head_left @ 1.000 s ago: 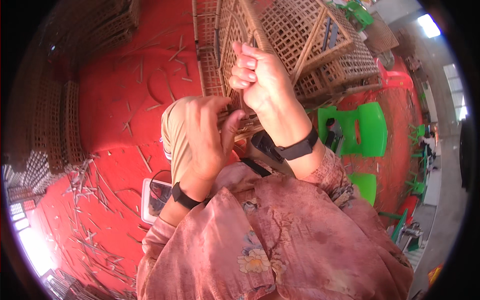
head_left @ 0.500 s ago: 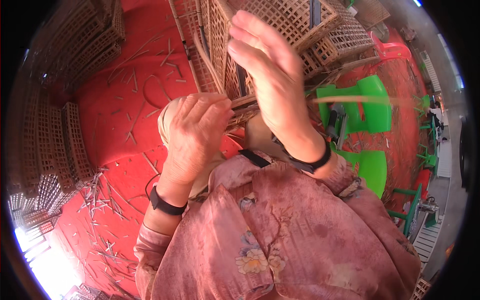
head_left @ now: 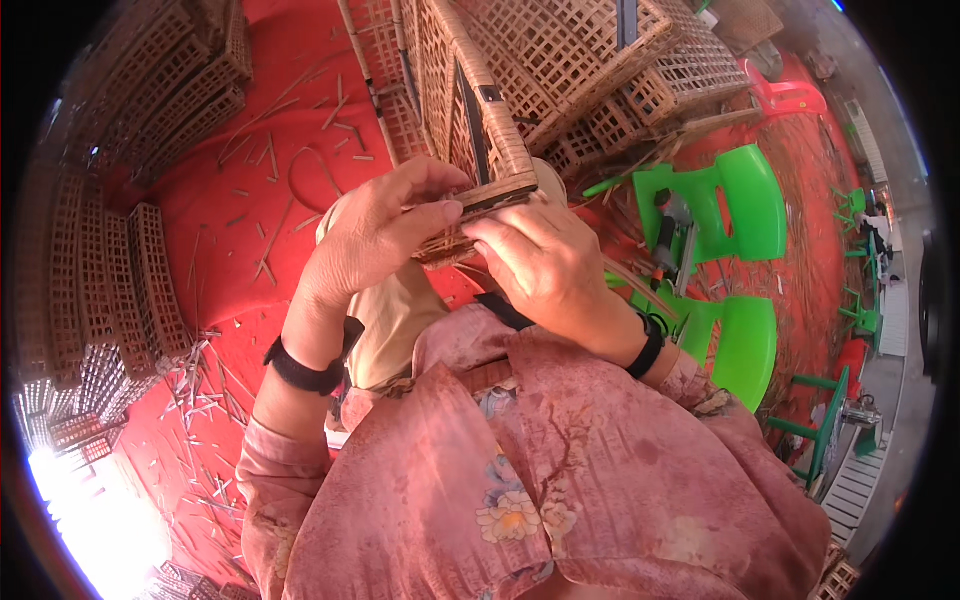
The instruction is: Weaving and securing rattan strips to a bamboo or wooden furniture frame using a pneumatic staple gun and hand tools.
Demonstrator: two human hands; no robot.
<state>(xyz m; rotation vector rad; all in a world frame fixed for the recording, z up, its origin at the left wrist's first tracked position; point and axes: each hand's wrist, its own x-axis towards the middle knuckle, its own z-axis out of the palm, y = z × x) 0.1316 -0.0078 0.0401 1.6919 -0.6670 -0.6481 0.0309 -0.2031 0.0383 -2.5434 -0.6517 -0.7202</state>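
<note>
A woven cane basket (head_left: 515,150) with an open lattice stands before me, its wrapped corner close to my lap. Thumb and fingers of my left hand (head_left: 375,235) are closed on the rim near that corner. Just beneath the corner, my right hand (head_left: 545,260) is pinched, its fingertips close to the left thumb. A thin, flat cane strip (head_left: 640,287) trails out behind the right hand toward the green chairs. My fingers partly hide where the strip meets the basket.
More lattice baskets stand at the far side and in stacks (head_left: 85,270) on the left. Green plastic chairs (head_left: 745,205) are on my right, one with a hand tool (head_left: 672,240) on it. Cane offcuts (head_left: 205,400) litter the red floor covering (head_left: 275,340).
My right hand has come down from its raised, stretched-out position and closed by the basket's corner. The left hand has turned inward onto the rim. The strip has swung downward.
</note>
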